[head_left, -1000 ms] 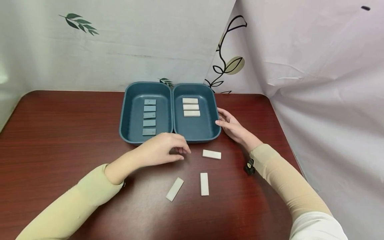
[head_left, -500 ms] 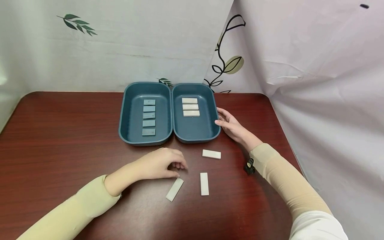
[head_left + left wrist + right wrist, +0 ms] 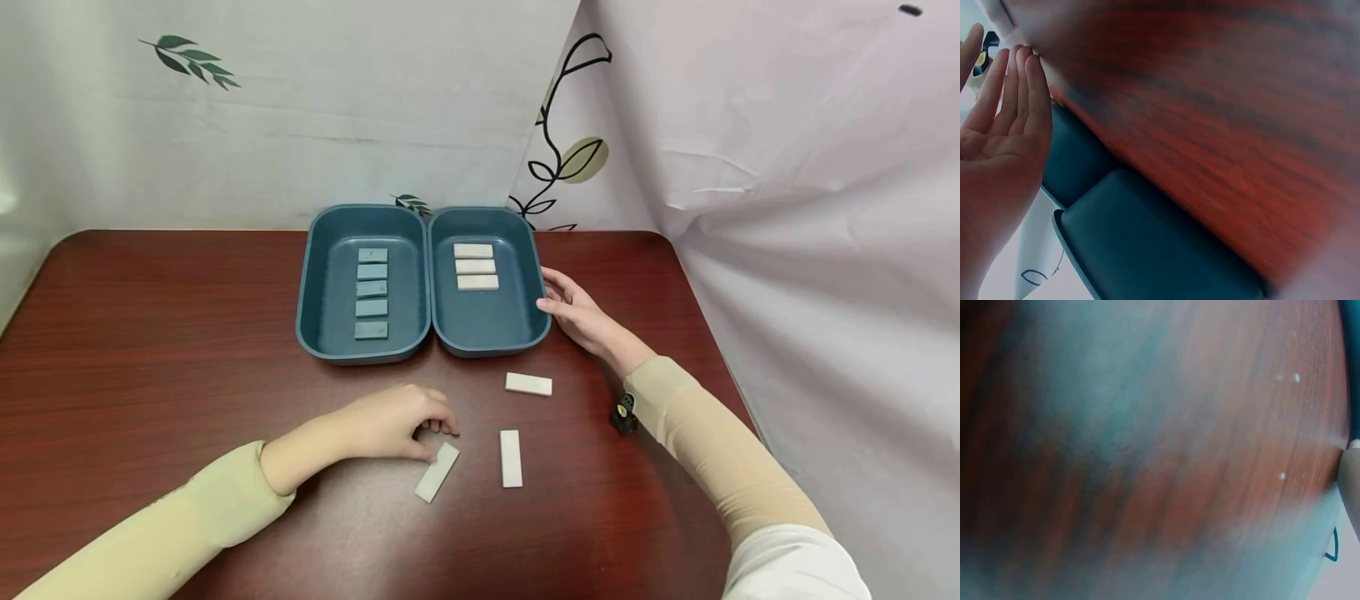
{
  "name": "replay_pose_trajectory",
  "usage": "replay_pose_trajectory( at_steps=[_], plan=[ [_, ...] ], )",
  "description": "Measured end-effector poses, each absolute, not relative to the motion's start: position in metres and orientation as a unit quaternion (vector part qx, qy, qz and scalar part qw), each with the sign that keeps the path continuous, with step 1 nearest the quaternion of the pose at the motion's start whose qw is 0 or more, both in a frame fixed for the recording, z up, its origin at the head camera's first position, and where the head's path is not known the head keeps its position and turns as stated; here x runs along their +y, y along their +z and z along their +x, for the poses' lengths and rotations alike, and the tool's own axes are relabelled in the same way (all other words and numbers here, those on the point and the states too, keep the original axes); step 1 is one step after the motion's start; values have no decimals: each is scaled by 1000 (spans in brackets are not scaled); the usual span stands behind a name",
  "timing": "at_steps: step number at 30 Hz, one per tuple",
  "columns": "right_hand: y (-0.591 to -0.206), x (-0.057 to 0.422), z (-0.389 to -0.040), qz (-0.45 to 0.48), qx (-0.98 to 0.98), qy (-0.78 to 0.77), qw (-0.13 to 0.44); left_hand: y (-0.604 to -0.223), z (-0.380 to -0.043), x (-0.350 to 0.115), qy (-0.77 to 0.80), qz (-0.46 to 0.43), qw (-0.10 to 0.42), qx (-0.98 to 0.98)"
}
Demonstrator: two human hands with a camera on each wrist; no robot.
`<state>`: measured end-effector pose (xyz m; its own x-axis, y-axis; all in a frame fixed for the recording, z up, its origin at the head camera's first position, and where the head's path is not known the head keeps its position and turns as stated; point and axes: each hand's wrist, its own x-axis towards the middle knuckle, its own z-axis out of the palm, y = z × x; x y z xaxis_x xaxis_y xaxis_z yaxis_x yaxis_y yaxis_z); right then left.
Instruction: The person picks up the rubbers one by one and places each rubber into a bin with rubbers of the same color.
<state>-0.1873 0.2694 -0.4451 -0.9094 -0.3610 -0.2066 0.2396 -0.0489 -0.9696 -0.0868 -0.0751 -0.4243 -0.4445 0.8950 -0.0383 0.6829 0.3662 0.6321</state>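
Observation:
My left hand (image 3: pixel 401 422) is low over the table, its thumb tip at the upper end of a slanted white rectangular block (image 3: pixel 437 473). In the left wrist view the fingers (image 3: pixel 1035 94) of this hand look nearly straight. My right hand (image 3: pixel 577 315) holds the right side of a dark blue tray (image 3: pixel 491 340), thumb on the rim and fingers along the outer wall. Inside that tray lie three white blocks (image 3: pixel 476 267), stacked in a column. Two more white blocks rest on the table, one upright in view (image 3: pixel 511 458) and one crosswise (image 3: pixel 528 384).
A second dark blue tray (image 3: pixel 318 333) stands against the first on its left, with several blue-grey blocks (image 3: pixel 372 288) in a column. Both are near the back of the red-brown table (image 3: pixel 165 333). A white patterned cloth (image 3: pixel 337 100) hangs behind and to the right.
My left hand has moved back from the trays toward the near edge, down to the slanted white block. The right hand stays at the tray.

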Motion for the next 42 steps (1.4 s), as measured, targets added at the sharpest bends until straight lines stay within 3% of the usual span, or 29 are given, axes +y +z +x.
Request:
replay_pose_trajectory(
  at_steps=[42],
  plan=[
    [-446, 269, -188, -42, 653, -727, 207, -436, -79, -75, 261, 545, 185, 775]
  ],
)
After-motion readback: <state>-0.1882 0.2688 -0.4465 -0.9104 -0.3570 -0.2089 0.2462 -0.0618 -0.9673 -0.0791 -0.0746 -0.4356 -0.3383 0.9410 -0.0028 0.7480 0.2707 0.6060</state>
